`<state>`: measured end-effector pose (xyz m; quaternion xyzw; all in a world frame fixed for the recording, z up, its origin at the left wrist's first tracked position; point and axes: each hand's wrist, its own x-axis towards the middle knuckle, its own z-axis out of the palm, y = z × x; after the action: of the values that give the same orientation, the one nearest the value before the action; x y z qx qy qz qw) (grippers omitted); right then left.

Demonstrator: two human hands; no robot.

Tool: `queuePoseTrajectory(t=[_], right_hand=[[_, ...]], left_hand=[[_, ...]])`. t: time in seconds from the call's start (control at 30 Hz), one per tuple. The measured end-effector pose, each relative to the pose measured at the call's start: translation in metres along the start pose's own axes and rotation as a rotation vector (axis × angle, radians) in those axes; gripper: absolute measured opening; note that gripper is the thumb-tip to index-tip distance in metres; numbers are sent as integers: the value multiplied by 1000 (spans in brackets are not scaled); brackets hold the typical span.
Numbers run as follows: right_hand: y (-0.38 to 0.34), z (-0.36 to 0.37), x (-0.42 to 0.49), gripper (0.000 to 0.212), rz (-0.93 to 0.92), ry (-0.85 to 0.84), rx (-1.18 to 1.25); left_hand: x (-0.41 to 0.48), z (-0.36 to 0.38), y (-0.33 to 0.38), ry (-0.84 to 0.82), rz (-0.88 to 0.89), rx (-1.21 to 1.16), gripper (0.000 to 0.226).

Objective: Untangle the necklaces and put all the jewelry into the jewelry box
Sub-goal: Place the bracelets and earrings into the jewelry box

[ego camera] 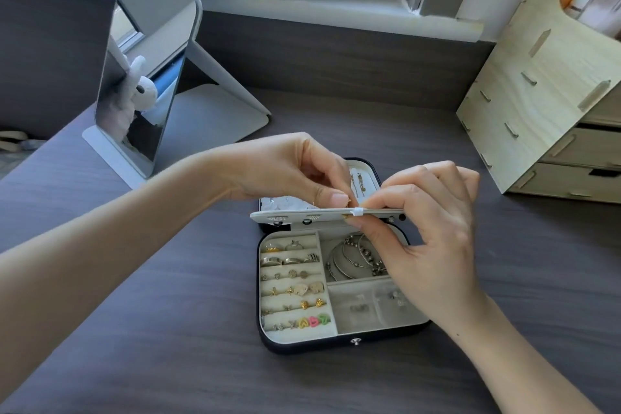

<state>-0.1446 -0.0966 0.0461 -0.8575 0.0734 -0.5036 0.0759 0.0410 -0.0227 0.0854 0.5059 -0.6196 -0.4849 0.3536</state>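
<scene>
Now I'm fastening a tiny gold piece (348, 201) onto the flap (302, 216) raised over the jewelry box (346, 343). My left hand (285, 171) pinches the piece, my right hand (430, 225) pinches the flap. Next, I'd guess: seat it gently.

Jewelry box (312, 347) lies open on the desk (161, 346). Across its middle a cream earring panel (295, 216) is held roughly level. Right hand (433, 222) pinches the panel's right part, thumb beneath, fingers on top. Left hand (285, 171) pinches a small gold piece (348, 201) at the panel's upper edge. Inside the box, rings and studs (292, 286) fill the left rows and bangles (353, 257) lie in the upper right compartment. Mirror (144, 84) stands beyond the box to its left, wooden drawer unit (544, 94) beyond to its right.
</scene>
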Motion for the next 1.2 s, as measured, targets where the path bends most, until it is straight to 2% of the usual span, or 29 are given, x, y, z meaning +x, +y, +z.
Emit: queuePoseTrajectory(t=[0.2,0.3,0.43,0.9,1.2], right_hand=[[0,2,-2,23,-1,-3,-10],[0,2,-2,21,1,6,12],[2,2,-3,14,-11,10,41],[-1,2,-1,21,-2,16,-2],[0,3,-2,22,-12,26,-13]], left_hand=[[1,-2,13,-25,-29,194,13],[3,-2,15,-16,-53,192,16],[5,-2,15,-5,-55,163,8],[1,-5,17,-16,-212,2,6],[-5,6,30,18,-195,237,14]])
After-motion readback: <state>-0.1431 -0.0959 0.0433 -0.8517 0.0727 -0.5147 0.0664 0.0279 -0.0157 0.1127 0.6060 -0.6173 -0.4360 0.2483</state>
